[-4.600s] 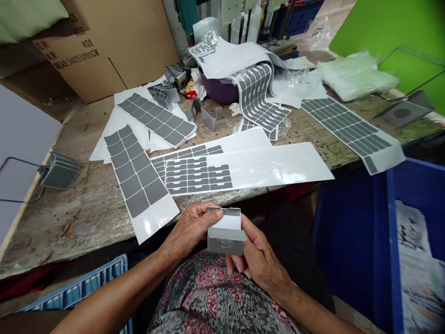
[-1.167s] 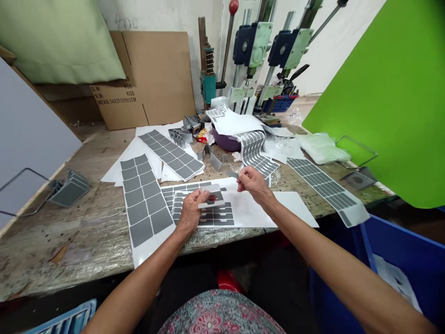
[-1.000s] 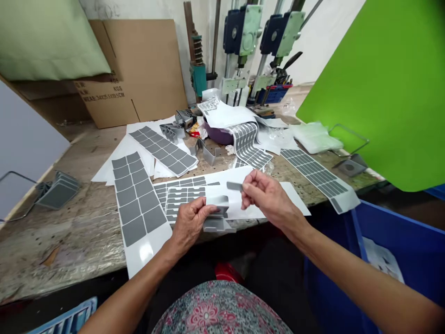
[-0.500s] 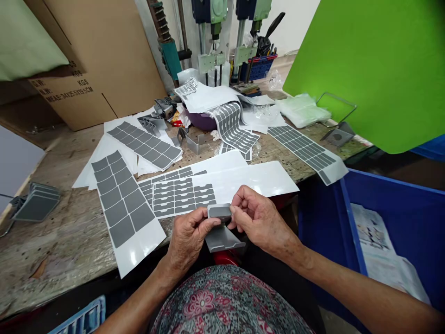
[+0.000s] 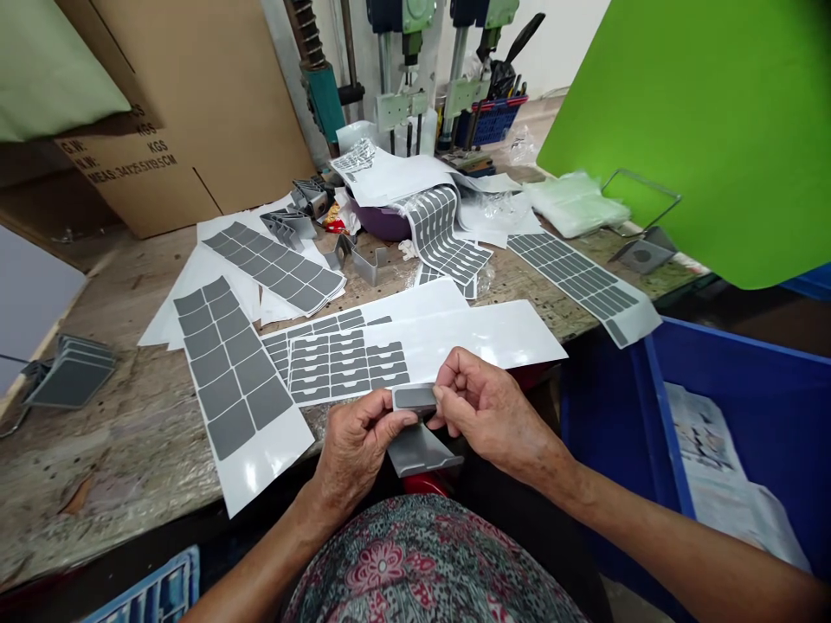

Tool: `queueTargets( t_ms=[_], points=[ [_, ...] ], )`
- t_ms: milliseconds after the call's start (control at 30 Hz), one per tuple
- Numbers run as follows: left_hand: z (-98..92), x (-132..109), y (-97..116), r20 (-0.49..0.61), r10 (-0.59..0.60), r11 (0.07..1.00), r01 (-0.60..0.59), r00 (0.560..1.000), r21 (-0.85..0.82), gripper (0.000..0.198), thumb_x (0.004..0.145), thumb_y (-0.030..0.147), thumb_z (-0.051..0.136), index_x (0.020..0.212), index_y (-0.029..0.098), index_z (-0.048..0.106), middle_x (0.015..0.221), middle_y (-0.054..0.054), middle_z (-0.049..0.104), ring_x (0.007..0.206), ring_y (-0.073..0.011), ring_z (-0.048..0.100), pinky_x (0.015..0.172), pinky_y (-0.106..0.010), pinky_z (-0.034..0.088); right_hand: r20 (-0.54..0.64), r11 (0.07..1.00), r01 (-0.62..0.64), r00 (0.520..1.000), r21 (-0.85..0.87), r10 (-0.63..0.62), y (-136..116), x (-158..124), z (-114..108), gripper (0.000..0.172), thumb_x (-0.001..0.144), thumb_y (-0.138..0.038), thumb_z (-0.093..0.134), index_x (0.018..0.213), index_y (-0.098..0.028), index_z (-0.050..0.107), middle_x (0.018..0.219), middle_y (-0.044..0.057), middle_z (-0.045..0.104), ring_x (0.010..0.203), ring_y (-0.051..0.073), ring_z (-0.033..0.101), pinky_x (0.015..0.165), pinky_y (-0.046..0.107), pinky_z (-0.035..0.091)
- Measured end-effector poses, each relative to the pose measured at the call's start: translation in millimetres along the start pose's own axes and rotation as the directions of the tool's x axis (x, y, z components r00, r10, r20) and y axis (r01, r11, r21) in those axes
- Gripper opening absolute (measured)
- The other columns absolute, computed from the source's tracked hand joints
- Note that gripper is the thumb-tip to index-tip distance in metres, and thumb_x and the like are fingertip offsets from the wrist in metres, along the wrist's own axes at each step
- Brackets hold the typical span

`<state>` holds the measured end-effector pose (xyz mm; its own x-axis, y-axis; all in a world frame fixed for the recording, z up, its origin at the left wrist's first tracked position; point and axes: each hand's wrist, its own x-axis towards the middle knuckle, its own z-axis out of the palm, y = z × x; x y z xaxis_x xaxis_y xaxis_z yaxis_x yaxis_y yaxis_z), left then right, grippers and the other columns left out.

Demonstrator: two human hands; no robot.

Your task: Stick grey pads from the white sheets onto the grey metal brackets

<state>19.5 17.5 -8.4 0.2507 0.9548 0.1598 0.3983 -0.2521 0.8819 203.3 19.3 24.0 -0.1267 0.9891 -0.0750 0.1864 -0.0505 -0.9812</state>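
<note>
A bent grey metal bracket (image 5: 421, 453) is held just off the table's front edge, above my lap. My left hand (image 5: 354, 441) pinches its left end between thumb and fingers. On the bracket's upper flange lies a dark grey sticker (image 5: 414, 397), a narrow strip. The thumb and forefinger of my right hand (image 5: 493, 415) pinch the right end of that sticker, and its other fingers curl beside the bracket. Just beyond my hands is a sheet of notched grey stickers (image 5: 347, 368) on white backing. Left of it lies a sheet of larger square stickers (image 5: 237, 376).
Finished-looking brackets stand stacked (image 5: 71, 372) at the left edge. More loose brackets (image 5: 363, 260) sit mid-table near a purple bowl (image 5: 383, 222) under papers. Presses (image 5: 406, 104) stand behind. A blue bin (image 5: 668, 415) is at right, below a green board (image 5: 701, 130).
The view has shifted slightly, so the table appears a little further right. Both hands keep hold at the bracket, whose upper flange has tilted slightly.
</note>
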Motion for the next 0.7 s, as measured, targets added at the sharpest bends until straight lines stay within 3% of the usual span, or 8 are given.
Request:
queueTargets(
  t_ms=[400, 700],
  points=[
    [-1.8, -0.2, 1.5, -0.028, 0.064, 0.998, -0.065, 0.998, -0.022, 0.026, 0.086, 0.033, 0.065, 0.066, 0.018, 0.062, 0.053, 0.005, 0.049, 0.048, -0.0080, 0.037, 0.047, -0.019, 0.030, 0.008, 0.999, -0.046, 0.999, 0.018, 0.046, -0.4, -1.2, 1.2, 0.010, 0.079, -0.025, 0.054, 0.074, -0.022, 0.046, 0.053, -0.007, 0.051, 0.047, 0.012, 0.062, 0.042, 0.020, 0.042],
    [-2.0, -3.5, 0.3, -0.006, 0.060, 0.998, -0.060, 0.998, 0.007, 0.024, 0.088, 0.037, 0.063, 0.075, 0.017, 0.068, 0.057, 0.003, 0.056, 0.051, -0.0092, 0.044, 0.050, -0.018, 0.035, 0.004, 0.999, 0.007, 1.000, -0.041, -0.007, -0.6, -0.8, 2.7, 0.008, 0.077, -0.022, 0.051, 0.072, -0.023, 0.044, 0.050, -0.007, 0.050, 0.047, 0.011, 0.057, 0.045, 0.021, 0.041]
  ],
)
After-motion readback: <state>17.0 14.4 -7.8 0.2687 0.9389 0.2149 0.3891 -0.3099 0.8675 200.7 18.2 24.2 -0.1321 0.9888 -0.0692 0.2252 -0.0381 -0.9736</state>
